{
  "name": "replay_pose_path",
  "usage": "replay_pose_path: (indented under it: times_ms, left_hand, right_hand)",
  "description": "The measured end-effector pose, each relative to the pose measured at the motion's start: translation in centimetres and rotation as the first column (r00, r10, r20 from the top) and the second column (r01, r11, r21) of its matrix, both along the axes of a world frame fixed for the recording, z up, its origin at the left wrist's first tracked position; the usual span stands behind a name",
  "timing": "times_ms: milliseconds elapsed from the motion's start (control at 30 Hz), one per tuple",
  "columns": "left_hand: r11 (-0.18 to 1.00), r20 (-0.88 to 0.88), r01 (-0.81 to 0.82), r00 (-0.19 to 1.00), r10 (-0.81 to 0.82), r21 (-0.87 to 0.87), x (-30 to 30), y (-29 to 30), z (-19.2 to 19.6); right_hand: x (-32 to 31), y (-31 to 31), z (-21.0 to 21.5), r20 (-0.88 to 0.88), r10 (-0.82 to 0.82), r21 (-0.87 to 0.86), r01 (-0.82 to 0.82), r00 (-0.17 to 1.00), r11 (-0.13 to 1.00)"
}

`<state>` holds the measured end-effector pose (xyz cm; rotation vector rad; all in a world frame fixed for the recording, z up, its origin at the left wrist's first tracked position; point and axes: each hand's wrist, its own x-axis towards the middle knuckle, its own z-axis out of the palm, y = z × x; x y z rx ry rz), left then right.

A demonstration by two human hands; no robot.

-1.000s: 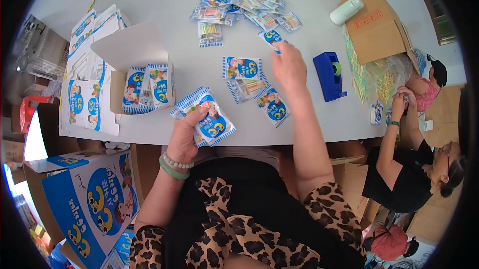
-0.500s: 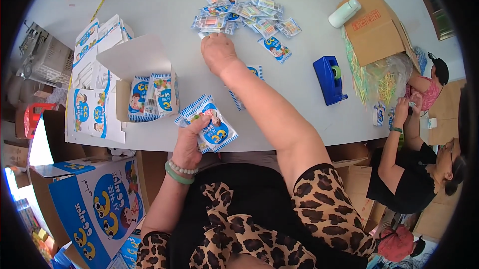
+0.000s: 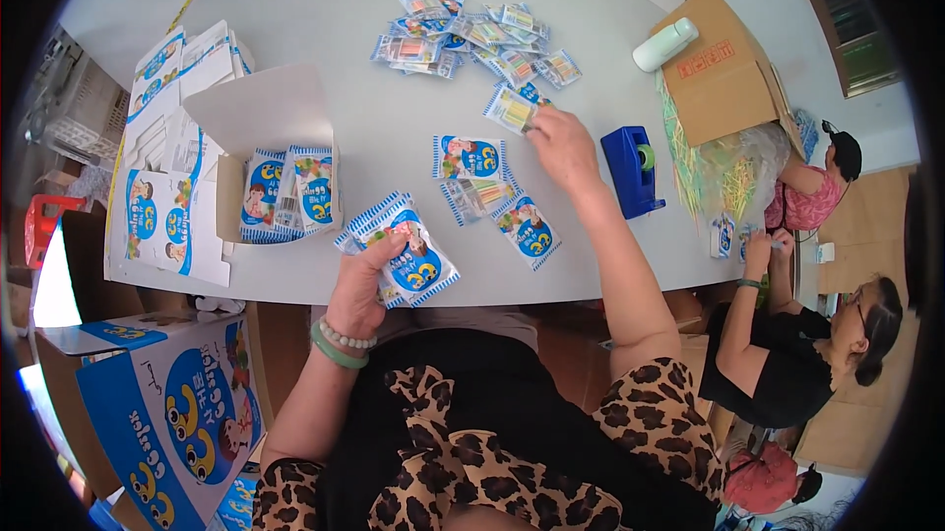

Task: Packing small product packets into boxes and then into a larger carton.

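Near the table's front edge, my left hand (image 3: 366,280) grips a few blue-and-white snack packets (image 3: 418,260), the thumb pressed over the top one. Out over the table, my right hand (image 3: 566,149) has its fingertips closed on the edge of a packet (image 3: 511,109) whose see-through side shows yellow-green sticks. That packet overlaps another one lying under it. Between my hands lie loose packets (image 3: 471,158), partly overlapping. A heap of similar packets (image 3: 463,34) lies farther back. To the left stands an open display box (image 3: 281,98) with packets upright inside.
Flattened printed cartons (image 3: 172,206) lie at the table's left. A blue tape dispenser (image 3: 630,172) stands right of my right hand. Beyond it are a cardboard box (image 3: 714,68), a pale green bottle (image 3: 665,45) and loose coloured sticks (image 3: 679,152). Co-workers (image 3: 787,354) sit at right.
My right hand has moved from the heap's left side rightward and nearer, and now has a packet at its fingertips. My left hand still grips its packets.
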<state>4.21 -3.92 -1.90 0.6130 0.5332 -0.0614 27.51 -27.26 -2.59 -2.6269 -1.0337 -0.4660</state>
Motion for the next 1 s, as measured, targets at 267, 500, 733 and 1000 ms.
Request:
replay_pose_path:
  times_ms: [267,500,733,1000]
  left_hand:
    - [1.000,-0.006,0.017,1.000,-0.017,0.009,-0.3,-0.3,-0.5]
    - [1.000,0.029,0.017,0.999,-0.018,0.019,-0.1,-0.2,-0.4]
    - [0.999,0.026,-0.007,1.000,0.006,0.042,0.0,0.2,-0.6]
    - [1.000,0.016,0.012,1.000,-0.013,0.026,-0.2,0.1,-0.8]
  right_hand:
    - [4.9,1.3,-0.8,-0.439,-0.340,-0.041,0.359,0.832,0.932]
    - [1.2,1.7,1.6,-0.445,-0.410,-0.075,0.424,0.796,0.903]
    - [-5.7,-2.6,3.5,-0.463,-0.438,-0.044,0.474,0.771,0.880]
    - [-14.5,-0.6,3.4,-0.569,-0.545,-0.278,0.479,0.616,0.832]
